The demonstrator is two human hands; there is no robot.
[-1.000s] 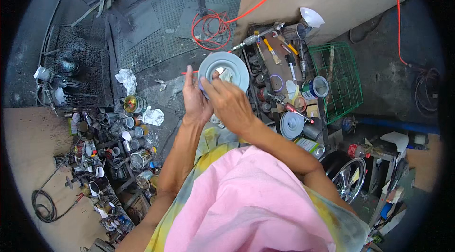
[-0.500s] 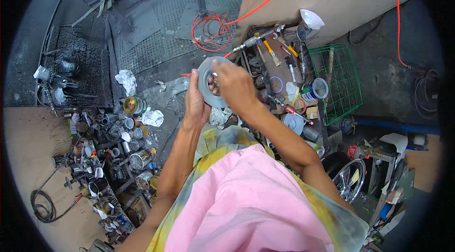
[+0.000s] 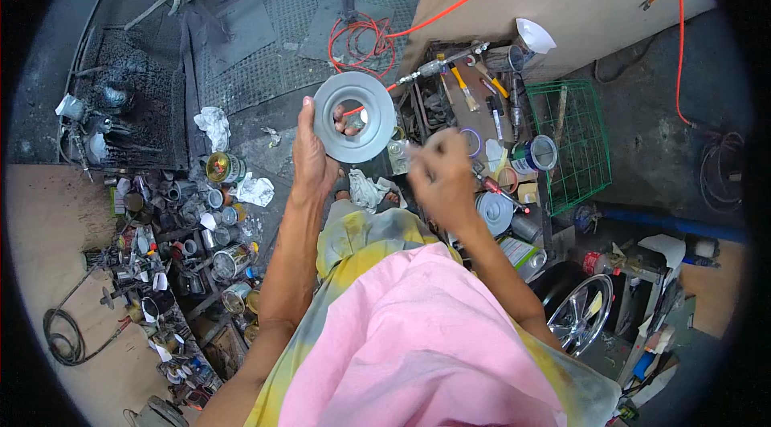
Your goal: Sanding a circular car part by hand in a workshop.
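My left hand (image 3: 312, 160) grips a round grey flanged disc (image 3: 373, 138) by its left side and holds it up in front of me. The disc has a wide hole in its centre, and fingertips of the left hand show through it. To the right of the disc and apart from it is my right hand (image 3: 446, 178), blurred by motion. Its fingers are curled together in a pinch; what they hold, if anything, is too smeared to make out.
At the right, a cluttered bench (image 3: 482, 118) carries brushes, a tin (image 3: 534, 156) and an air tool; a green wire basket (image 3: 580, 138) stands beyond. A chrome wheel (image 3: 585, 315) sits nearer. Many cans (image 3: 233, 260) crowd the left. An orange hose (image 3: 357, 42) lies coiled ahead.
My right hand has come off the disc and moved right and down. The disc has shifted slightly up and turned its face more toward me, still in my left hand.
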